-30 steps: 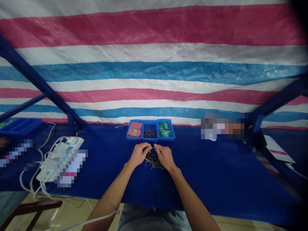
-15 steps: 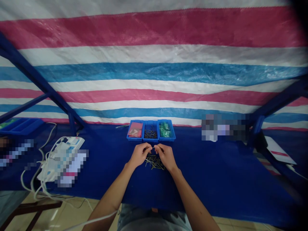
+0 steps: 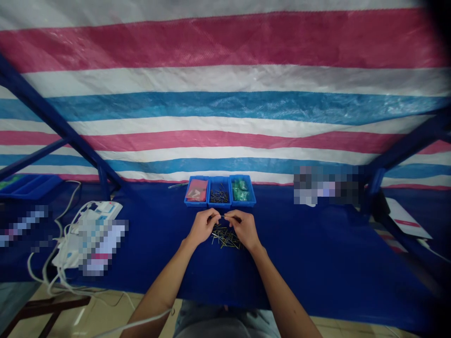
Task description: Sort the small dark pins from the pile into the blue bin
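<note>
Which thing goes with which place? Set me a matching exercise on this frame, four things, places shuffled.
Things:
1. Thin piece
2. Loose pile of thin metal pieces
3. Green packets
4. White power strip

Places:
A. In the right-hand bin of the blue row
B. Between the fingertips of the left hand and right hand
C. On the left part of the blue table
D. Between the forearms

Pairs: 1-B, 2-D, 3-A, 4-C.

Striped plastic sheeting (image 3: pixel 225 42), slanted blue bars (image 3: pixel 35 100), blue tabletop (image 3: pixel 317 263), pale tiled floor (image 3: pixel 102 311)
</note>
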The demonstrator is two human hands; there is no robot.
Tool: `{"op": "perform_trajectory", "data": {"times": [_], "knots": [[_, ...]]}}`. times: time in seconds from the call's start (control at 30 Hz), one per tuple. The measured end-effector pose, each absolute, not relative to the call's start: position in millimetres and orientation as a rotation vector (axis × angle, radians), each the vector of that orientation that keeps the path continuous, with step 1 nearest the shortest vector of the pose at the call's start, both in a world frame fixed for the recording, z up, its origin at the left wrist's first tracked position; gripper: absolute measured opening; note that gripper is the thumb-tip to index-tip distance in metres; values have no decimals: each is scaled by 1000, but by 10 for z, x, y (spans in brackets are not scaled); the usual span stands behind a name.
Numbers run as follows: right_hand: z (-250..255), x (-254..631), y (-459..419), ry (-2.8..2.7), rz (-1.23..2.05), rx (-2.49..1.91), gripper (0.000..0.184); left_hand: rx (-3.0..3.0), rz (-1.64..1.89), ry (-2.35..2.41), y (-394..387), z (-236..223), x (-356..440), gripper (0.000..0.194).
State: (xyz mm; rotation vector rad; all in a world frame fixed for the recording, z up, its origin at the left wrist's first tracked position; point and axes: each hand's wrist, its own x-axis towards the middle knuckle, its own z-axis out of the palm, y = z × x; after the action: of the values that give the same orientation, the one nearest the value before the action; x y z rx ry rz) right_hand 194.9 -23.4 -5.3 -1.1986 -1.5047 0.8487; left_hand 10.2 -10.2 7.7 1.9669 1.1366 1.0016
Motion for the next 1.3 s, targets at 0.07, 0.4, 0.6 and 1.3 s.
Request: {"op": "perform_trajectory", "data": {"times": [0.07,0.4,0.6,1.3], "knots": [[-53,1953,-232,-1504,861,-1188,15,1962,1000,1136,-104,80,101,28],[22,1966,-255,-1584,785,-1187,19,1950,978,1121,-111,89,90,37],[7,1984,-257,-1564,797,-1204,21,1920,1007,1120,-117,91,99,38],[248,2035,98,-1709,217,-1411,31,1808,1096,1146,-102,67,88,38]]}}
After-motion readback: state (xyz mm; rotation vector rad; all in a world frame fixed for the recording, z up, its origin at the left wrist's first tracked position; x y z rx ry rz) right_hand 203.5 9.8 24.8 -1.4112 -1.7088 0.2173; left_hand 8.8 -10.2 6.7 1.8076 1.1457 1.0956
